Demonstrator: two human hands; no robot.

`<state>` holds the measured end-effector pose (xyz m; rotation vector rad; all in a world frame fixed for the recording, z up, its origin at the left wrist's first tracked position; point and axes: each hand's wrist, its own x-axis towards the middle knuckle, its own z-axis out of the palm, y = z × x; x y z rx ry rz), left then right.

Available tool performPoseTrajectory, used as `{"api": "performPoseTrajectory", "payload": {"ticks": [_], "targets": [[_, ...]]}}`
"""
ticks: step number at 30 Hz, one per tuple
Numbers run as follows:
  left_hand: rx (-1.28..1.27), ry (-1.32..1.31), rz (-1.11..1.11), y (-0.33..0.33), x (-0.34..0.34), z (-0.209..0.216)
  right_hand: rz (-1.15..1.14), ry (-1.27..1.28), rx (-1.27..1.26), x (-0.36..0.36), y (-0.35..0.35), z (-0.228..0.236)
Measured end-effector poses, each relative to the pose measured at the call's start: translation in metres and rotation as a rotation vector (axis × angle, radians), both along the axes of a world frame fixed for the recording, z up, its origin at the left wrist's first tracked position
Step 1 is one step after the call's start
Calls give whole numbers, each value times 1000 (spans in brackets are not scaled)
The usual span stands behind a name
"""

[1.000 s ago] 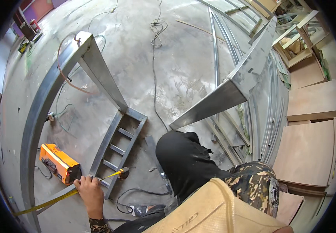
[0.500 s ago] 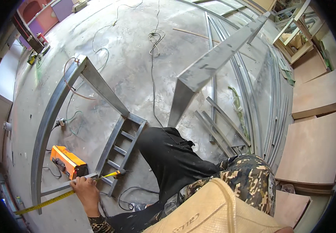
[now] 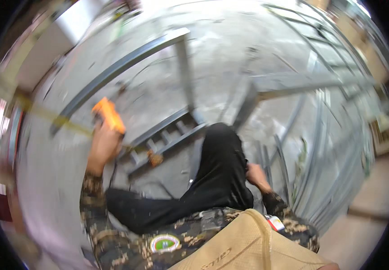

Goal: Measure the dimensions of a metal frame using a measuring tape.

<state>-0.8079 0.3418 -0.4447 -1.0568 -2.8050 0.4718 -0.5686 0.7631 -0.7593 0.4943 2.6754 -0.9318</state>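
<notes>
Over the grey floor (image 3: pixel 219 58), the left hand (image 3: pixel 106 143) seemingly pinches a yellow tape (image 3: pixel 75 126) by the metal frame (image 3: pixel 113 70); measuring appears in hand, next wanting steadiness; I cannot tell the right hand's (image 3: pixel 257 175) grip (partly knee-hidden (image 3: pixel 223 146)).

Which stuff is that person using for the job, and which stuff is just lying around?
Seems part of the job:
- yellow measuring tape, in the left hand
- metal frame, beside it

Seems just lying around:
- loose metal bars
- orange box, beyond the left hand
</notes>
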Motion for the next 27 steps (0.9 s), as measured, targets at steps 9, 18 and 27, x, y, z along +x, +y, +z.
{"api": "performPoseTrajectory", "payload": {"ticks": [9,18,27], "targets": [[-43,45,96,19,16,23,60,812,-722,-83,-88,173],[-16,-63,213,5,24,60,476,674,-434,-181,-222,166],[-6,-56,229,-13,4,83,550,555,-761,-216,-248,170]]}}
